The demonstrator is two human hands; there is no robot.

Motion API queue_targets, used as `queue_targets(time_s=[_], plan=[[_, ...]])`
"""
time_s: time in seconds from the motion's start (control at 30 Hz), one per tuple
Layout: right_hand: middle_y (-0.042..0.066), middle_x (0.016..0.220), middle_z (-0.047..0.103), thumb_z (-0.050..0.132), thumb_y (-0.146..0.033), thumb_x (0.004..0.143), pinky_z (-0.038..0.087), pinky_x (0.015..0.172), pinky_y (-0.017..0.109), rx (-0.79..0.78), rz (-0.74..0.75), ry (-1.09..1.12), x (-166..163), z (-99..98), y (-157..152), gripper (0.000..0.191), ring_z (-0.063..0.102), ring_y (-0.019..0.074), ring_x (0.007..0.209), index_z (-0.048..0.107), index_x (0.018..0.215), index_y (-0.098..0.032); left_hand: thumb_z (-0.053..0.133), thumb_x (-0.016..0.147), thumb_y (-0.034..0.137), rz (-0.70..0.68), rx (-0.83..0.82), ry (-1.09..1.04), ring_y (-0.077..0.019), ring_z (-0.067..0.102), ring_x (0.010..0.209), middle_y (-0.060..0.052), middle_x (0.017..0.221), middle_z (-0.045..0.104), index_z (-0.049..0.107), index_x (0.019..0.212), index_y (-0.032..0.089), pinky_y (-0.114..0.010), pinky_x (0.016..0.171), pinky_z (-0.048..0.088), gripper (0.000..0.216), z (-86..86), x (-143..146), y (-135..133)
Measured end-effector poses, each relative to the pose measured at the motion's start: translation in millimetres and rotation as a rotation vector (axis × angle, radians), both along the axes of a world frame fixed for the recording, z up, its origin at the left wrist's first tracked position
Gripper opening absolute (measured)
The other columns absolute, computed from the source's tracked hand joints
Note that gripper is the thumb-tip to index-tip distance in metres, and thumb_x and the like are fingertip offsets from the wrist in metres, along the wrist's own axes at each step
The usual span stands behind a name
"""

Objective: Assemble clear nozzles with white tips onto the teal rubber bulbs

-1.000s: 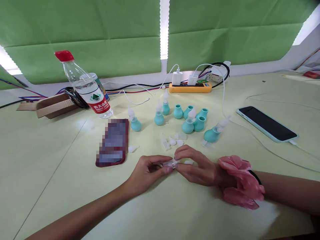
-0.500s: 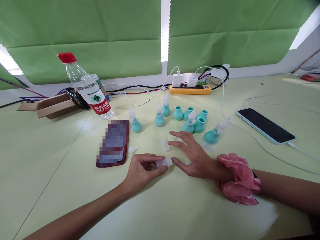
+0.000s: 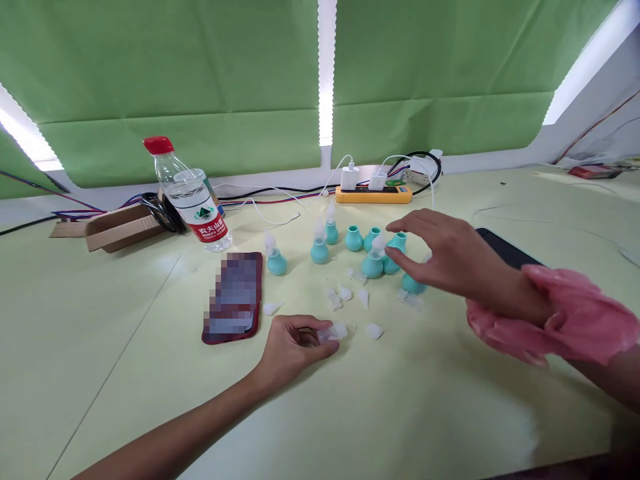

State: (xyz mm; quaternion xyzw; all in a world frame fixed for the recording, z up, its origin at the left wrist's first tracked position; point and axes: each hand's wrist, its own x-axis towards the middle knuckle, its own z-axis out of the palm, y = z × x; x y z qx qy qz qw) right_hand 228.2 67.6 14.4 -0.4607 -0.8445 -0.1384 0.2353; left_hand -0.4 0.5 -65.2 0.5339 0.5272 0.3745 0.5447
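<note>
My left hand (image 3: 291,345) rests on the pale table and pinches a small clear plastic piece (image 3: 332,332) between thumb and fingers. My right hand (image 3: 450,257) hovers open above the table, fingers spread, right over a cluster of teal rubber bulbs (image 3: 385,253), some fitted with clear tips. A pink scrunchie (image 3: 560,320) sits on that wrist. Several loose clear plastic tips (image 3: 345,293) lie between the two hands. Further teal bulbs with tips (image 3: 320,248) stand to the left of the cluster.
A dark red phone case (image 3: 235,297) lies left of my left hand. A water bottle (image 3: 193,197) and a cardboard box (image 3: 117,227) stand at the back left. A yellow power strip (image 3: 373,193) with chargers sits at the back. A phone (image 3: 505,248) is partly hidden behind my right hand.
My right hand let go of the clear piece, lifted off the table and moved forward over the teal bulbs. My left hand stays put, keeping the piece. The camera tilted down.
</note>
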Motion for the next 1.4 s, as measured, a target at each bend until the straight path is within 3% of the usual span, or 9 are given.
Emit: queue_targets(time_s=[0.17,0.37,0.57,0.63,0.7,0.83,0.93,1.1,1.4], plan=[[0.006,0.070,0.058,0.053,-0.041,0.066,0.033,0.051,0.025,-0.441,-0.269,-0.458,3.5,19.5,27.5,0.030,0.054,0.0199,0.064,0.058,0.081,-0.016,0.072,0.051,0.026,-0.048,0.015,-0.089,-0.0107,0.054,0.059,-0.006,0.074,0.063,0.065,0.080,0.011,-0.022,0.056,0.045,0.033,-1.7,-0.6,0.7],[0.007,0.078,0.057,0.058,-0.030,0.061,0.028,0.048,0.023,-0.562,-0.244,-0.561,-6.9,11.7,45.0,0.025,0.053,0.0171,0.064,0.057,0.082,-0.015,0.070,0.056,0.028,-0.027,0.047,-0.153,-0.0118,0.055,0.066,-0.006,0.084,0.063,0.062,0.094,0.012,-0.025,0.062,0.046,0.042,0.4,0.8,1.3],[0.006,0.070,0.056,0.057,-0.036,0.063,0.037,0.057,0.029,-0.255,-0.274,-0.285,6.5,49.8,22.0,0.020,0.053,0.0213,0.070,0.056,0.067,-0.016,0.063,0.065,0.032,-0.033,0.110,-0.120,-0.0115,0.054,0.062,-0.005,0.071,0.060,0.058,0.096,0.008,-0.026,0.062,0.046,0.039,2.3,1.0,0.7],[0.006,0.080,0.057,0.058,-0.038,0.063,0.041,0.063,0.034,-0.078,-0.150,-0.073,8.3,63.9,5.3,0.023,0.054,0.0221,0.076,0.053,0.069,-0.017,0.058,0.070,0.032,-0.028,0.180,-0.087,-0.0112,0.054,0.061,-0.005,0.071,0.058,0.057,0.097,0.009,-0.027,0.062,0.047,0.036,0.1,1.0,-0.9],[0.007,0.100,0.054,0.059,-0.033,0.064,0.045,0.068,0.032,-0.087,0.107,0.172,4.7,66.8,-11.1,0.021,0.053,0.0204,0.087,0.047,0.069,-0.017,0.054,0.074,0.028,0.018,0.332,-0.027,-0.0111,0.053,0.065,-0.006,0.078,0.057,0.056,0.099,0.012,-0.027,0.064,0.047,0.030,-2.9,0.6,-3.9],[0.006,0.099,0.057,0.060,-0.021,0.063,0.048,0.067,0.028,-0.558,0.513,0.484,-16.4,36.9,-29.6,0.022,0.057,0.0169,0.087,0.039,0.070,-0.019,0.052,0.074,0.013,0.081,0.811,0.087,-0.0130,0.050,0.080,-0.006,0.089,0.053,0.051,0.105,0.020,-0.025,0.068,0.044,0.031,-6.0,-2.9,-11.3],[0.005,0.089,0.057,0.058,-0.015,0.060,0.046,0.067,0.027,-0.553,0.589,0.473,-34.8,6.5,-30.5,0.021,0.056,0.0150,0.081,0.041,0.073,-0.018,0.048,0.075,0.009,0.062,0.934,0.079,-0.0136,0.048,0.083,-0.006,0.093,0.050,0.045,0.109,0.023,-0.026,0.069,0.043,0.037,-3.4,-5.5,-14.9],[0.003,0.078,0.049,0.053,-0.016,0.063,0.040,0.062,0.025,-0.297,0.569,0.284,-49.2,-20.8,-28.8,0.023,0.046,0.0114,0.069,0.048,0.085,-0.017,0.043,0.079,0.013,0.039,0.820,0.029,-0.0126,0.048,0.075,-0.005,0.085,0.048,0.046,0.109,0.022,-0.026,0.064,0.043,0.031,-0.2,-4.3,-16.4],[-0.003,0.062,0.050,0.048,-0.014,0.065,0.033,0.050,0.019,-0.264,0.543,0.264,-49.3,-33.9,-28.9,0.016,0.045,0.0082,0.054,0.044,0.079,-0.019,0.049,0.077,0.025,-0.148,0.362,-0.079,-0.0089,0.050,0.060,-0.003,0.079,0.054,0.055,0.100,0.018,-0.023,0.057,0.045,0.025,23.5,-8.3,-6.5]])
